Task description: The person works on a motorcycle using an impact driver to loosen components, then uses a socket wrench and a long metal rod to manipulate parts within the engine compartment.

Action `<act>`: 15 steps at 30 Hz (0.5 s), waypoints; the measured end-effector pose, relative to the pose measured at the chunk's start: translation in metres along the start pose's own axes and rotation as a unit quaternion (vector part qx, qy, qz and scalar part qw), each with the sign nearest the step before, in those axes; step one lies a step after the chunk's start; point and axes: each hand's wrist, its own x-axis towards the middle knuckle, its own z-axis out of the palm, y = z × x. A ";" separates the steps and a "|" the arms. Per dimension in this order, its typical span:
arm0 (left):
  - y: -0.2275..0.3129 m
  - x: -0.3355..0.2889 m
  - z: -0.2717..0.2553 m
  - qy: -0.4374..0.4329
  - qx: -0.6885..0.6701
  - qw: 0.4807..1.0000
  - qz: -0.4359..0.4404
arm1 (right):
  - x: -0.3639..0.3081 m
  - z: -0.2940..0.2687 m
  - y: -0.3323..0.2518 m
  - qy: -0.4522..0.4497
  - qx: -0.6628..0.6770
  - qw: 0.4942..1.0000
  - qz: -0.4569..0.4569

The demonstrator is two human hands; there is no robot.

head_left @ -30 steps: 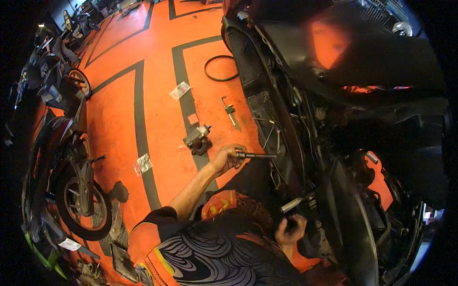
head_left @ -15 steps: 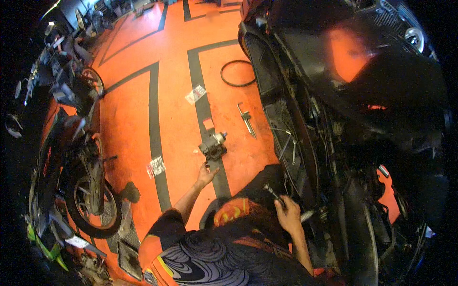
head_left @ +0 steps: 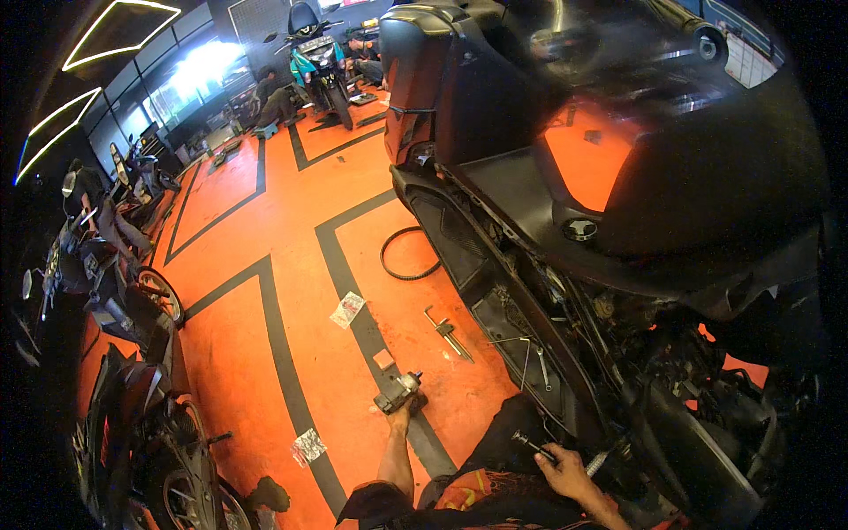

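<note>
Evidently, on the orange floor [head_left: 230, 353], the dark scooter [head_left: 609, 256] has its lower workings [head_left: 685, 362] exposed; how much remains, I cannot tell. Your left grip [head_left: 404, 415] meets the power tool [head_left: 396, 393] ahead, closure hidden; your right grip [head_left: 570, 475] curls around a slim socket bar [head_left: 533, 447], well apart.

- orange floor [head_left: 230, 371], painted with dark stripes [head_left: 283, 358]
- black ring-shaped belt [head_left: 383, 253], flat near the large dark scooter
- long metal tool [head_left: 449, 334], bent at its far end, nearer than the belt
- two clear packets [head_left: 347, 310] [head_left: 309, 447], each partly over a stripe
- small pinkish square [head_left: 383, 359], just beside the grey power tool [head_left: 396, 392]; the left hand [head_left: 405, 412] grips that tool, and whether it touches the floor cannot be told
- scooter's black footboard [head_left: 495, 309]: a thin bent rod [head_left: 527, 355] and a slim wrench [head_left: 543, 371], side by side
</note>
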 end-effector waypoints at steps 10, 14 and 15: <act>0.072 -0.071 -0.027 -0.076 0.000 0.997 -0.006 | 0.023 0.000 -0.016 -0.042 0.013 0.999 0.006; 0.080 -0.083 -0.049 -0.172 -0.055 0.984 -0.005 | 0.041 0.006 -0.006 -0.038 0.025 0.998 -0.048; 0.083 -0.082 -0.051 -0.183 -0.101 0.978 0.004 | 0.045 0.009 -0.003 -0.028 0.022 0.996 -0.077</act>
